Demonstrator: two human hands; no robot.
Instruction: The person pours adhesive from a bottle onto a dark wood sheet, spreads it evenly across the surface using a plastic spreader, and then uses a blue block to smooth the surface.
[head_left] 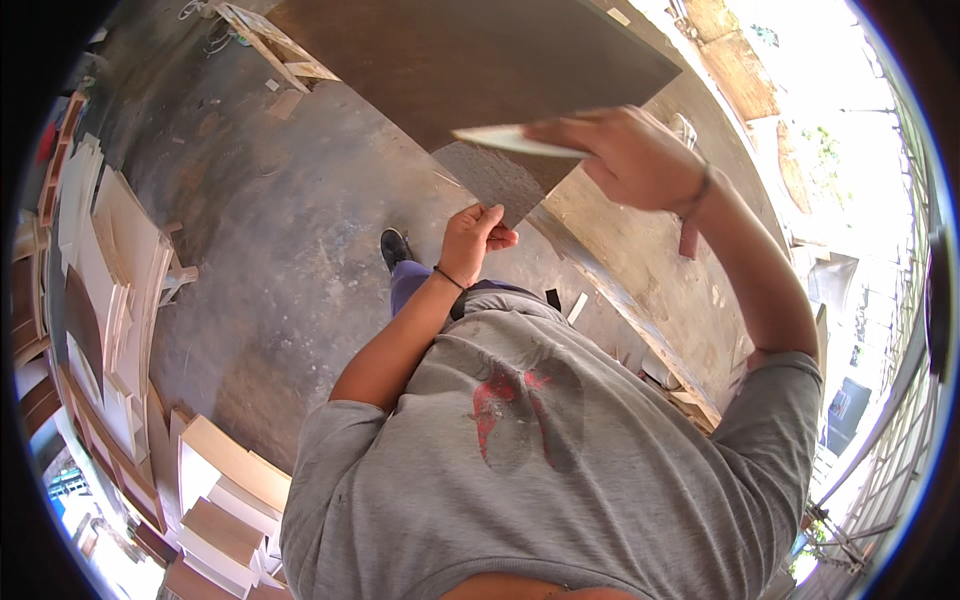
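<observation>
A large dark brown sheet or board [480, 70] stretches away in front of me. Toward its near corner lies a greyer patch [490, 175] with a rough, rippled look. My left hand [470, 240] is closed at that corner, thumb and fingers pinching the sheet's edge. Above the sheet's right side, my right hand [635, 155] grips a pale, thin, flat tool [515, 141] that tapers to a point at the left. Motion blurs this hand and the tool, so its exact kind does not show.
Beneath the sheet, a wooden trestle [275, 50] shows at the far left, and a long wooden beam [620, 295] runs on the right. Stacked panels [125, 270] and pale board pieces [225, 500] line the left side. A metal grille [895, 330] stands at the far right.
</observation>
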